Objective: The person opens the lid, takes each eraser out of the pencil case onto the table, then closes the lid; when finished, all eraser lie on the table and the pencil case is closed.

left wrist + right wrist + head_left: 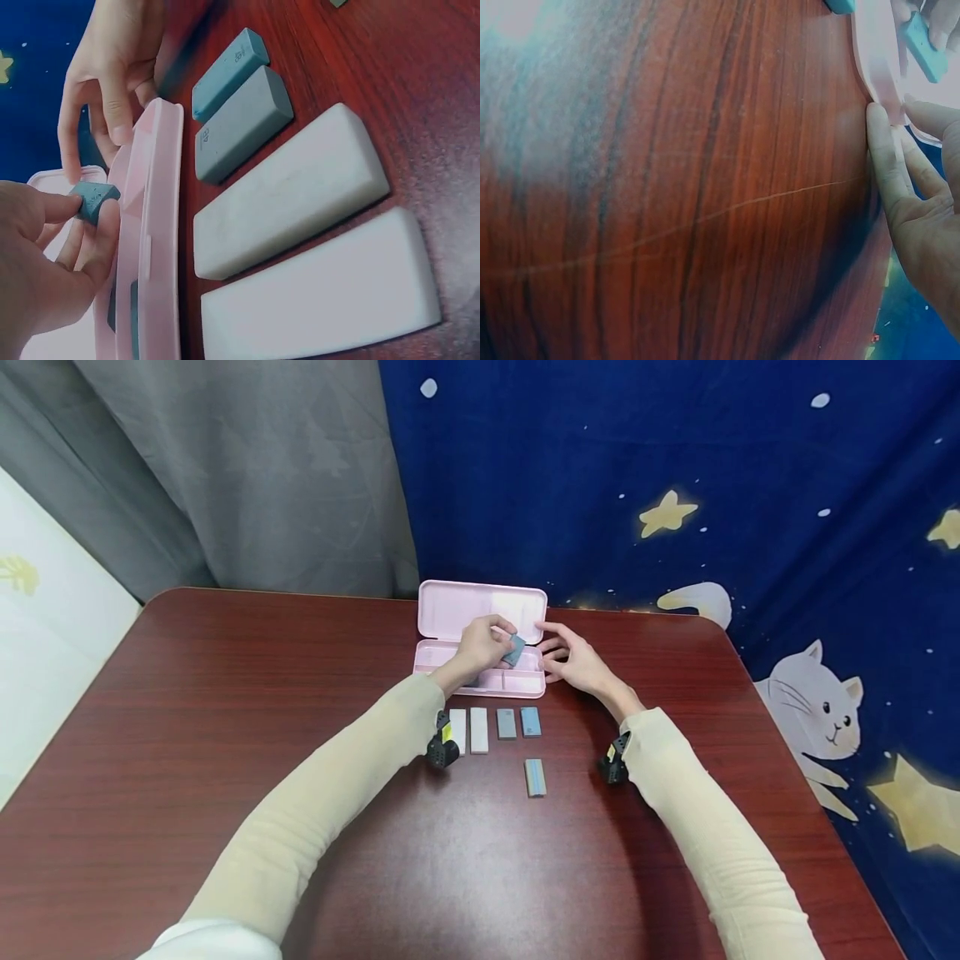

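A pink pencil case (pixel 422 658) lies open at the back of the table, its lid raised behind it. My left hand (pixel 482 645) pinches a blue-grey eraser (pixel 96 199) between thumb and fingers, over the case's right half. At the case's right end my right hand (pixel 576 662) rests its fairly straight fingers, thumb (pixel 879 124) against the side wall. Dark pieces lie inside the tray, partly hidden. In front of the case stand two white erasers (pixel 289 191), a grey one (pixel 244 124) and a blue one (pixel 230 73) in a row.
A striped blue-and-tan block (pixel 536 777) lies nearer the front, apart from the row. The brown table (pixel 285 693) meets a grey curtain (pixel 285 477) and a blue star-patterned curtain (pixel 540 468) at its back edge.
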